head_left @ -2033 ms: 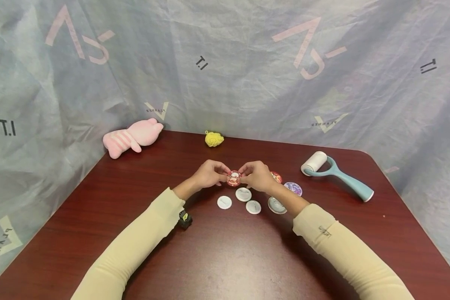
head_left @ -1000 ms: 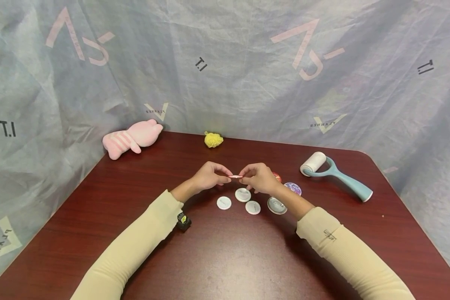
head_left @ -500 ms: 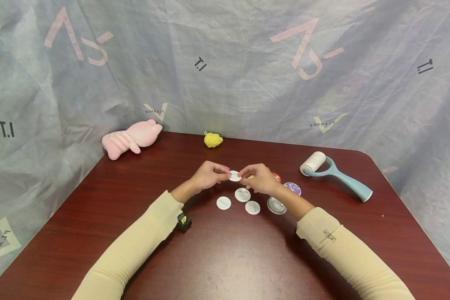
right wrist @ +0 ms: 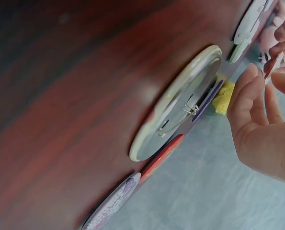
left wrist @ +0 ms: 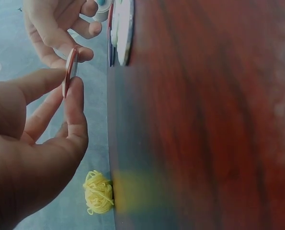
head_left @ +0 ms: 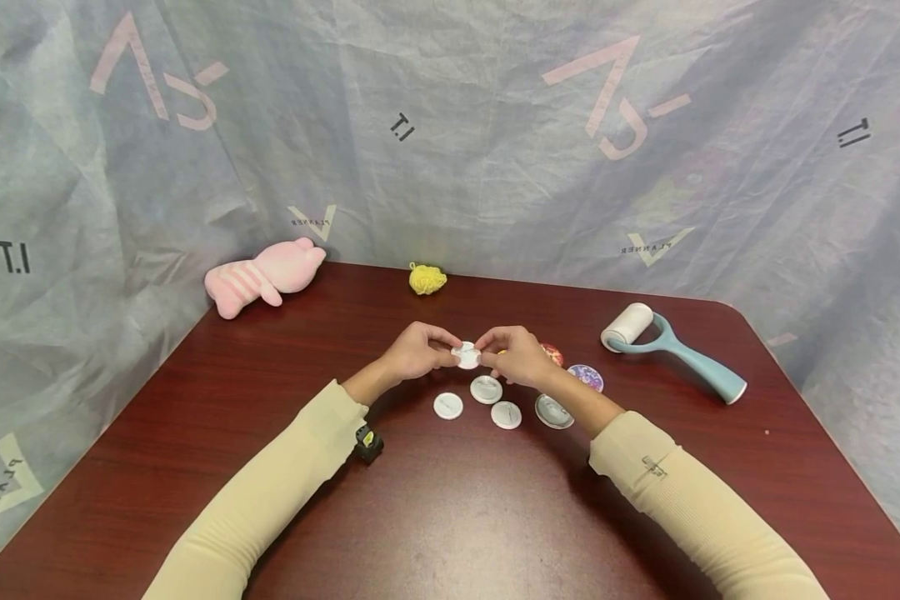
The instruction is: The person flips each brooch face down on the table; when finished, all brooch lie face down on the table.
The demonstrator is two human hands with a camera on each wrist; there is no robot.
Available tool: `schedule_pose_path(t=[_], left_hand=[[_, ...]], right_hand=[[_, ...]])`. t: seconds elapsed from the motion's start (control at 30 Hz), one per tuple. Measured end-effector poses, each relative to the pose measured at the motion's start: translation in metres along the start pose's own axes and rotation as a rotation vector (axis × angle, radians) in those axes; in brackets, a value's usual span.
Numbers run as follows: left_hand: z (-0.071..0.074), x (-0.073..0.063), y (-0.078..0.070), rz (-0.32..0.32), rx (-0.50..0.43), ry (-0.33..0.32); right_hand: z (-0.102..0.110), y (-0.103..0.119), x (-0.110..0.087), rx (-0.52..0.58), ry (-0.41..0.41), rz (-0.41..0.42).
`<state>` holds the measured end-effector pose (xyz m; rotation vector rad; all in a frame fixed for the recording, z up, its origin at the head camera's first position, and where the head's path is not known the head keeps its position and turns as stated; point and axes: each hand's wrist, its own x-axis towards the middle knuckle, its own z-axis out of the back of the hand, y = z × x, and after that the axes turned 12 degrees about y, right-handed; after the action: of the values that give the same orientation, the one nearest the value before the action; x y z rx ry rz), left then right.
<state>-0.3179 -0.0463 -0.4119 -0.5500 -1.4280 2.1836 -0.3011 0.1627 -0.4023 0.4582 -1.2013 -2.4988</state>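
Note:
A round pin badge (head_left: 466, 355) is held above the table, its white back with the pin facing the head camera. My left hand (head_left: 417, 351) pinches its left edge between thumb and fingers, and my right hand (head_left: 520, 356) pinches the right edge. In the left wrist view the badge (left wrist: 70, 73) stands nearly edge-on, with a red rim. Just nearer than the hands lie three white-backed badges, one of them this badge (head_left: 486, 389). A larger silver-backed badge (head_left: 553, 411) lies under my right forearm, its pin showing in the right wrist view.
A red badge (head_left: 552, 356) and a purple badge (head_left: 586, 378) lie beyond my right wrist. Further right is a blue-handled lint roller (head_left: 675, 350). Yellow yarn (head_left: 427, 279) and a pink plush toy (head_left: 266, 277) sit along the back edge, before a grey curtain (head_left: 450, 150).
The badge between my hands has turned over, from its red printed face, through edge-on, to its white back. Both hands stay in nearly the same place; the other things have not moved.

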Motion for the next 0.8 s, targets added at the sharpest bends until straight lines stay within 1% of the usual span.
schedule_pose_path(t=[0.2, 0.4, 0.6, 0.8], left_hand=[[0.000, 0.000, -0.001, 0.038, 0.057, -0.024], [0.001, 0.002, -0.001, 0.061, 0.137, -0.057], [0.002, 0.003, -0.001, 0.093, 0.244, -0.054], [0.004, 0.003, -0.003, 0.110, 0.307, -0.043]], right_hand=[[0.000, 0.003, -0.001, -0.017, -0.003, 0.002], [-0.001, 0.005, 0.003, -0.038, -0.012, 0.031], [-0.003, 0.004, 0.006, -0.061, -0.018, 0.013], [-0.005, 0.005, 0.010, -0.082, -0.003, 0.009]])
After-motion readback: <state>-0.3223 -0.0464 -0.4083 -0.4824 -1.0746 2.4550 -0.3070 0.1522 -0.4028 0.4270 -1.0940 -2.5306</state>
